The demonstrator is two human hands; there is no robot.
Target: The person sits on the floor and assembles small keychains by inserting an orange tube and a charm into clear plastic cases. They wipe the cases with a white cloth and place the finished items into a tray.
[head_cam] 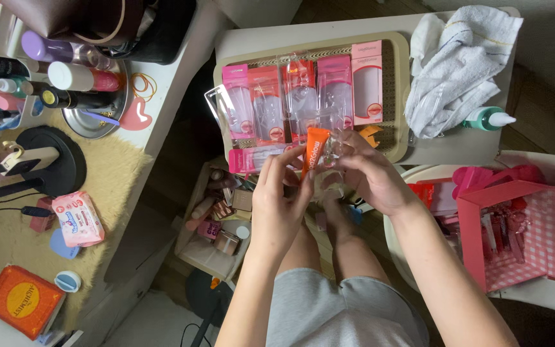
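Head camera view, looking straight down at a seated person's two bare hands, which meet in mid-air just in front of the near edge of a beige tray [398, 96]. Between them stands a small orange tube [315, 149], held roughly upright in the picture, its long axis running from the person's lap toward the tray, with the wider flat end farthest from the body. The left hand [279, 196] comes up from below and to the left; its fingers are curled partly closed, the fingertips [292, 156] pinching the tube's left side. The right hand [366, 173] reaches in from the right, also partly closed, fingers bent around a crumpled piece of clear plastic wrapping [332, 146] that touches the tube's right side. Both hands are equally near the tube, which sits directly between them. Whether the right hand's fingers also grip the tube itself cannot be told, since the wrapping blurs that contact. On the tray behind the hands lies a row of pink and clear packages [303, 90], side by side along its length. A white towel [460, 61] lies crumpled at the tray's right edge. Below and to the right is an open pink checked box [534, 234]; a fluffy tan mat [114, 186] lies to the left.
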